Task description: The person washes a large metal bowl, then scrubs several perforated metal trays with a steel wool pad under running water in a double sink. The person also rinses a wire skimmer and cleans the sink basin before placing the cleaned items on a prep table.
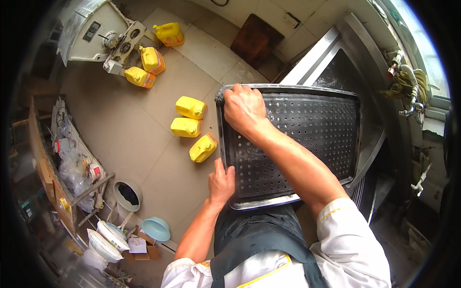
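Observation:
A dark perforated metal baking tray (306, 144) lies in front of me, tilted at the edge of a steel sink. My right hand (245, 106) is closed over a grey scouring pad (219, 97), which pokes out at the tray's upper left corner. My left hand (221, 181) holds the tray's left rim near its lower corner, with the fingers along the outer side. My right forearm crosses over the tray and hides part of its holes.
Several yellow jugs (191, 107) stand on the tiled floor to the left. The steel sink (333, 70) and white taps (412, 108) are at the right. At the lower left are a blue basin (156, 229), a bucket (137, 196), white sacks (104, 246) and a cluttered wooden rack (47, 172).

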A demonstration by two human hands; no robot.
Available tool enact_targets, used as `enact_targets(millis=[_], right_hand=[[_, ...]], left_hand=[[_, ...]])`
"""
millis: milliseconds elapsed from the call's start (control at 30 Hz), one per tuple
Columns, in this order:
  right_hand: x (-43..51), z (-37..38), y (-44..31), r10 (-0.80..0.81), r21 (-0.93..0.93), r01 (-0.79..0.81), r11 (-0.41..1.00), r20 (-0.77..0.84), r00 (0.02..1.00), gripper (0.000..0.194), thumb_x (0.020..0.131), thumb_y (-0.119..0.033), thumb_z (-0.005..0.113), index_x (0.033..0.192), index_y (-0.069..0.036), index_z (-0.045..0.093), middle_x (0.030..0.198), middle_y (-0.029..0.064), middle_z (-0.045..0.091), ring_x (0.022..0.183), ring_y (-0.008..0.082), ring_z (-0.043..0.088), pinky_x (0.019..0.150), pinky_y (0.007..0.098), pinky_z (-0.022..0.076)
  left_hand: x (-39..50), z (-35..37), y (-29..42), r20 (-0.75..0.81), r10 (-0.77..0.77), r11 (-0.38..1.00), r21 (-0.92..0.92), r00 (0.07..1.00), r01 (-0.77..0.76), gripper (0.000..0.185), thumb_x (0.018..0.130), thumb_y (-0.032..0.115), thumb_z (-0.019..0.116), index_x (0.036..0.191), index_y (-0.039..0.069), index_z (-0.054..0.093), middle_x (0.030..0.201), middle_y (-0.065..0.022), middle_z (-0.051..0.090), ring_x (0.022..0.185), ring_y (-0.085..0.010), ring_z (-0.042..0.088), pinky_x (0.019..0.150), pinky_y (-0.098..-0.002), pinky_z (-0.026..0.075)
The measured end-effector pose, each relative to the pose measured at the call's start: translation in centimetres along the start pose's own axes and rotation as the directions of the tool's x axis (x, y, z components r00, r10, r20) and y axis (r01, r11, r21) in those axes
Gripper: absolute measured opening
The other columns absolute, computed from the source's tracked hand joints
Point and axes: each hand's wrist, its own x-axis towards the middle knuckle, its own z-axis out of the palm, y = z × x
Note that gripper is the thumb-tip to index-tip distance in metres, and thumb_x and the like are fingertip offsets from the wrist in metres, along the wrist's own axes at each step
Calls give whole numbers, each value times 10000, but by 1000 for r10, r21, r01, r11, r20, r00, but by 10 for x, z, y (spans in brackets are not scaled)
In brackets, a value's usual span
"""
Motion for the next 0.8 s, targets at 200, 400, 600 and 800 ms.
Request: enact_targets(millis=[200,400,600,800], right_hand=[[-57,3,-22,-119,44,117,992,48,992,107,837,-169,706,863,-69,677,939,145,674,854,363,691,751,489,546],[-178,-3,37,-327,94,319,943,89,941,199,765,-231,784,930,-161,698,932,44,620,910,265,638,721,437,499],[-185,-71,176,650,-164,-653,740,-75,756,296,885,-155,686,1172,-140,759,1159,153,724,1057,394,706,912,465,584],[-153,-48,109,300,-96,-333,938,-253,920,207,776,-125,741,982,-129,751,974,96,715,930,316,693,781,480,555]], left_hand=[[25,12,-10,-99,-16,991,-132,995,3,362,963,118,707,1265,-14,560,740,-241,650,651,-413,686,594,-497,504],[47,21,-27,-25,-103,810,-582,994,70,320,1077,128,631,1334,-49,563,1049,-8,642,922,-84,570,825,-245,484],[47,19,-16,25,-54,749,-660,998,57,316,1101,123,569,1381,-24,562,1108,-15,645,986,-90,573,924,-242,460],[69,32,10,65,-48,701,-709,997,80,344,1083,61,549,1412,-33,577,1165,-23,669,1020,-106,602,949,-263,480]])
